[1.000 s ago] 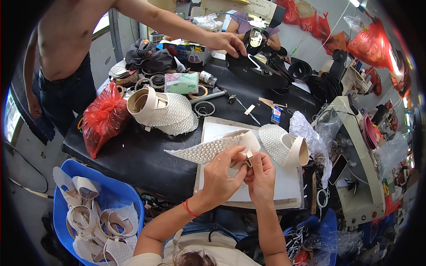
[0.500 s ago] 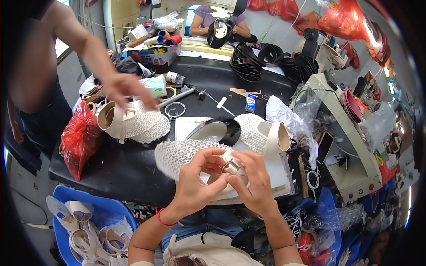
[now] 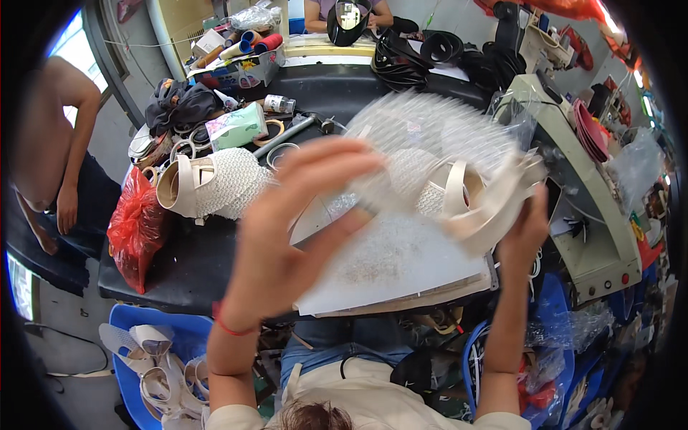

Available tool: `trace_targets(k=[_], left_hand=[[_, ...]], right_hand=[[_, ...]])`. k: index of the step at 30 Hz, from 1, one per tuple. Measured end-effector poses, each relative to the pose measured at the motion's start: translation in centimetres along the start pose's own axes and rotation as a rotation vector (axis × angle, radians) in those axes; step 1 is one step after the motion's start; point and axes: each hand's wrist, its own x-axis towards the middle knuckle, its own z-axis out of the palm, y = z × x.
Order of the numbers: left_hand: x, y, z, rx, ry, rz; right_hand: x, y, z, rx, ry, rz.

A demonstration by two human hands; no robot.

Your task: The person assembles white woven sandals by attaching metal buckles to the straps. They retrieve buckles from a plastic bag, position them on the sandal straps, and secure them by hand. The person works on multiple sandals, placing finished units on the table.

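In my right hand [image 3: 527,226] is a white woven shoe upper [image 3: 437,115] with a cream ankle strap, raised over the right side of the work board and smeared by motion. The fingers close round its strap end. My left hand [image 3: 287,222], also blurred, hovers over the board's left part with thumb and fingers apart. Pale blurred material lies just past its fingertips; contact cannot be made out. Beneath the raised upper, a second woven upper [image 3: 430,193] shows in part. A white work board [image 3: 394,265] lies in front of me, its surface speckled with dark marks.
Another woven shoe upper [image 3: 233,179] rests on the black table at left, beside a red plastic bag [image 3: 135,229]. Blue bins [image 3: 125,315] stand below the table edge. A beige machine [image 3: 573,193] borders the right. One person [image 3: 72,136] is at left; another sits at the far side.
My right hand has swung the woven upper up and to the right. My left hand has let go and moved left. The left person's arm has withdrawn from the table.
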Motion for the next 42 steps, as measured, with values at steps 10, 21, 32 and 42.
trace_targets(k=[10, 21, 32, 42], left_hand=[[-8.4, -5.2, -3.6, 0.75, -0.623, -0.318], [-9.0, -4.5, 0.8, 0.922, -0.64, -0.005], [-16.0, -1.5, 2.0, 0.672, -0.086, -0.237], [-15.9, 3.4, 16.5, -0.163, -0.702, -0.376]], right_hand=[[1.9, 15.3, 2.2, 0.354, -0.469, 0.833], [-10.6, 13.9, -18.9, 0.139, -0.436, 0.766], [-32.1, 10.1, -16.0, -0.274, -0.715, 0.959], [-27.0, 4.7, -18.2, -0.012, -0.714, 0.886]])
